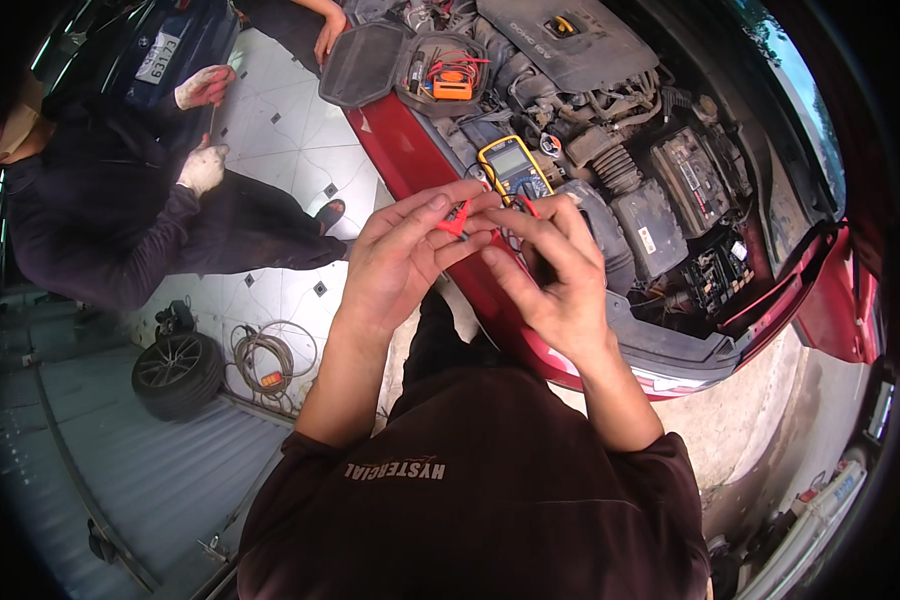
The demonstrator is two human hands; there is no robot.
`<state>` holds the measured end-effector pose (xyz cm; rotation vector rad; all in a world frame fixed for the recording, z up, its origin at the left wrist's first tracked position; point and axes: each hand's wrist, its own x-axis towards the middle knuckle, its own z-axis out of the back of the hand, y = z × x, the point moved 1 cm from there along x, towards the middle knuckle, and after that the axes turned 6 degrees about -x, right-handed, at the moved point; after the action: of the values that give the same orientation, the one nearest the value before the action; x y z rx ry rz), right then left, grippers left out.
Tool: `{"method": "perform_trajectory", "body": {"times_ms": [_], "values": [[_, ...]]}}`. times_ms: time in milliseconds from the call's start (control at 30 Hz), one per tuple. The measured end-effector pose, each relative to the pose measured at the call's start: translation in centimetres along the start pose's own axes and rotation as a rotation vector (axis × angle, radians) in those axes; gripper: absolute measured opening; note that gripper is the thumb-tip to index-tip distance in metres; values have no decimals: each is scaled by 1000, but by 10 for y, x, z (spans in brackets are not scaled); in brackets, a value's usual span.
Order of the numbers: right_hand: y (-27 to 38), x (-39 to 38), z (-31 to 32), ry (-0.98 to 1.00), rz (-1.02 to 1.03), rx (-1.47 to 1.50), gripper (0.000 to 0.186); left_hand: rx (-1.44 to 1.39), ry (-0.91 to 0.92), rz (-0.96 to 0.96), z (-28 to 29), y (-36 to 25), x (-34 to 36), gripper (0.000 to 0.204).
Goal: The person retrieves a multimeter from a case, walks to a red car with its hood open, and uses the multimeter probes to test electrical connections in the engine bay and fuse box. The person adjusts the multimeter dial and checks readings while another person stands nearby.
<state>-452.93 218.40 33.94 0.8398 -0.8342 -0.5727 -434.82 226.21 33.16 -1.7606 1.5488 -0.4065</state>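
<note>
My left hand (395, 250) holds a small red test-lead piece (452, 222) between its thumb and fingers, above the car's front edge. My right hand (555, 270) is beside it with curled fingers around another red lead end (527, 206); its grip is partly hidden. Just beyond both hands, a yellow multimeter (515, 165) lies on the engine bay's front edge, with leads near it. Farther back, an open grey case (370, 60) holds an orange device (452, 85) and red wires.
A red car (400, 150) with an exposed engine (650, 230) faces me. A gloved co-worker (100, 210) stands at left; another person's hand (328, 35) is near the case. A wheel (175, 375) and coiled hose (260, 355) lie on the floor; a dark car (180, 40) stands behind.
</note>
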Motion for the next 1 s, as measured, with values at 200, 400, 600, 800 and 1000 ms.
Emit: {"method": "perform_trajectory", "body": {"times_ms": [200, 400, 600, 800, 1000], "values": [[-31, -7, 3, 232, -446, 517, 38, 319, 2, -20, -9, 10, -7, 40], [-38, -11, 14, 155, -313, 1081, 66, 191, 74, -49, 2, -2, -10, 36], [-28, -17, 32, 129, -157, 814, 77, 152, 173, -106, 8, -5, -14, 49], [-23, -16, 38, 120, -88, 831, 72, 189, 192, -122, 3, -6, -11, 48], [-46, -22, 47, 119, -26, 200, 43, 292, 114, 10, -6, 14, -3, 40]]}}
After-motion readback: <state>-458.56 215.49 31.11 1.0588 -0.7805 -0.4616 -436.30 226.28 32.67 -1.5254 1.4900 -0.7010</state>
